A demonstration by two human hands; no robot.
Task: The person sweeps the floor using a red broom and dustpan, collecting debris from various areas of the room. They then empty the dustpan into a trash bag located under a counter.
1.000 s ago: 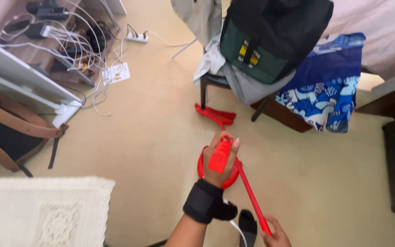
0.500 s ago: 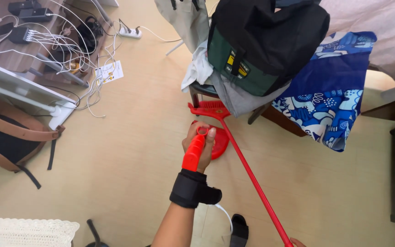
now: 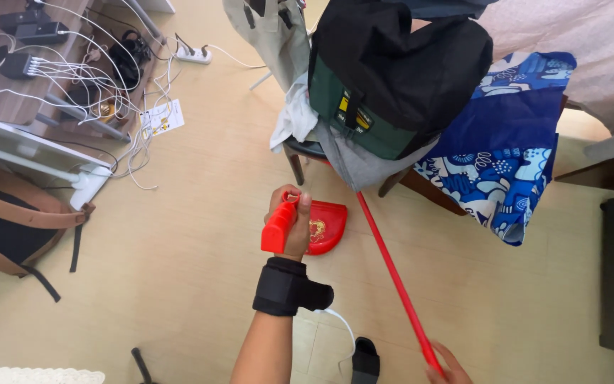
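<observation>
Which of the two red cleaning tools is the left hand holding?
The left hand grips the red plastic dustpan by its handle; the long red broomstick is in the right hand.

We had a black and green backpack [image 3: 392, 78] piled on a chair [image 3: 307, 153] with grey clothes [image 3: 360, 160] under it, right beside a blue patterned cloth [image 3: 513, 153]. Off to the side, a tangle of white cables [image 3: 101, 71] and a power strip [image 3: 192, 54] sat near a brown bag [image 3: 8, 227] on the tan floor [image 3: 179, 284].
</observation>
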